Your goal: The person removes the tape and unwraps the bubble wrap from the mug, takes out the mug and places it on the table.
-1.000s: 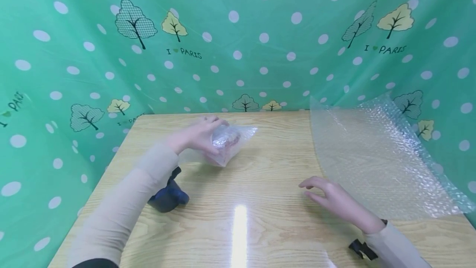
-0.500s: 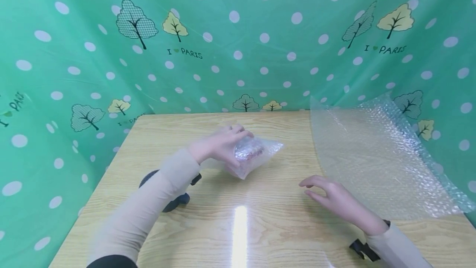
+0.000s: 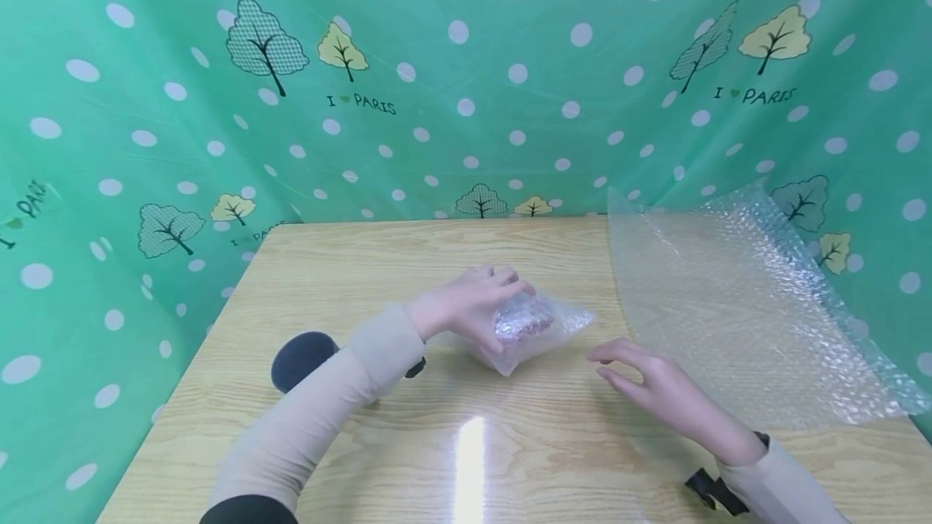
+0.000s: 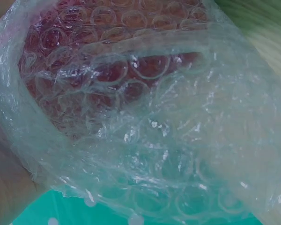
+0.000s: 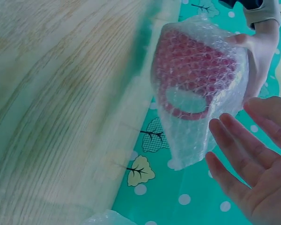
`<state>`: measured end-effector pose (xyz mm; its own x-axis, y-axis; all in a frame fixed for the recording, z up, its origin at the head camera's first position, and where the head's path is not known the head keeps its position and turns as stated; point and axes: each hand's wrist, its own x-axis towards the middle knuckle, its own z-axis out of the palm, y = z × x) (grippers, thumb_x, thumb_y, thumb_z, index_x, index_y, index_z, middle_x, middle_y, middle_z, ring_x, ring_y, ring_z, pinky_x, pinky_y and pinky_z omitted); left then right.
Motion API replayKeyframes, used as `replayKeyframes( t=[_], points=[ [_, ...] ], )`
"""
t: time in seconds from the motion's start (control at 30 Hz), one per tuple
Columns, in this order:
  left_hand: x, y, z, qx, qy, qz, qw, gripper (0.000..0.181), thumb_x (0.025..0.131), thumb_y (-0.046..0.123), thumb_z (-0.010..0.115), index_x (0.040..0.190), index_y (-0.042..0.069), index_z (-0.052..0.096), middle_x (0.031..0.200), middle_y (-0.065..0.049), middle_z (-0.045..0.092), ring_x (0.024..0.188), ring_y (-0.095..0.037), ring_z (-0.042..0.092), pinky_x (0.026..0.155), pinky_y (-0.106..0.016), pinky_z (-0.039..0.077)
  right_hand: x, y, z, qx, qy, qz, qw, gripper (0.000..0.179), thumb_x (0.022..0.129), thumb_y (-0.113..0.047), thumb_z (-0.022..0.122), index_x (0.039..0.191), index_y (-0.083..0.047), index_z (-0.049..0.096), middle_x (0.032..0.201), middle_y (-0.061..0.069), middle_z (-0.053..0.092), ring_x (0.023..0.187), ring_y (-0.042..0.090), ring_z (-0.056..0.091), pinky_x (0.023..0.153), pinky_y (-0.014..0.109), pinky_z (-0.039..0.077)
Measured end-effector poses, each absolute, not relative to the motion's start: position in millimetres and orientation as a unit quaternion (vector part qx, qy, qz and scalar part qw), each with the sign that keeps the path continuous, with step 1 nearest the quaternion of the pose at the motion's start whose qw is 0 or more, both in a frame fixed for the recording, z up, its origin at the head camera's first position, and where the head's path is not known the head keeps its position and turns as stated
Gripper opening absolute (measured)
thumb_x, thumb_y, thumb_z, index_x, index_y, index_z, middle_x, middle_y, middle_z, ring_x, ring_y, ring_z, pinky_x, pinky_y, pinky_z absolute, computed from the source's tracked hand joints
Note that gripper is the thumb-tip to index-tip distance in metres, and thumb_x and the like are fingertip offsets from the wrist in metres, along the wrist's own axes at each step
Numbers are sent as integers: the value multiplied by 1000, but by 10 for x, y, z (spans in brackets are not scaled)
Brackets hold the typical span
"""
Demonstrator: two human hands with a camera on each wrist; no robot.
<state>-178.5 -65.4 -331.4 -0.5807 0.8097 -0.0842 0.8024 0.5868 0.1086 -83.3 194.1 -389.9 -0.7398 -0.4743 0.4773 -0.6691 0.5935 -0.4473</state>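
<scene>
My left hand grips a mug bundled in bubble wrap from above, over the middle of the table. In the right wrist view, the red mug shows through the wrap, with its handle loop towards the pointed loose end of the plastic. Bubbles and the red mug side fill much of the left wrist view. My right hand hovers to the right of the bundle, fingers apart and gently bent, holding nothing.
Partly behind the left sleeve stands a dark blue mug. A large sheet of bubble wrap lies flat across the right side of the wooden table. A green dotted cloth hangs around the back and sides.
My left hand has carried the wrapped mug from the back left rightward and nearer, towards the right hand. The right hand has stayed almost still.
</scene>
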Motion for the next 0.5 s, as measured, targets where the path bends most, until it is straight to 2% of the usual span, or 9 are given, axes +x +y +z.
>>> replayKeyframes(
  t=[0.17,0.5],
  points=[
    [-1738,-567,-3359,468,882,16,61,86,56,51,74,129,21,39,117,-1,45,92,-17,45,78,-26,42,-824,1925,-3884,334,-866,327,178,30,67,5,68,93,-8,64,91,-2,65,84,14,61,82,8,42],
    [-1647,-449,-3446,493,868,11,59,83,57,50,73,127,22,41,115,0,46,92,-15,45,80,-24,40,-812,1893,-3856,348,-852,336,201,33,64,7,69,94,-7,64,92,0,65,84,15,61,86,5,37]
  ],
)
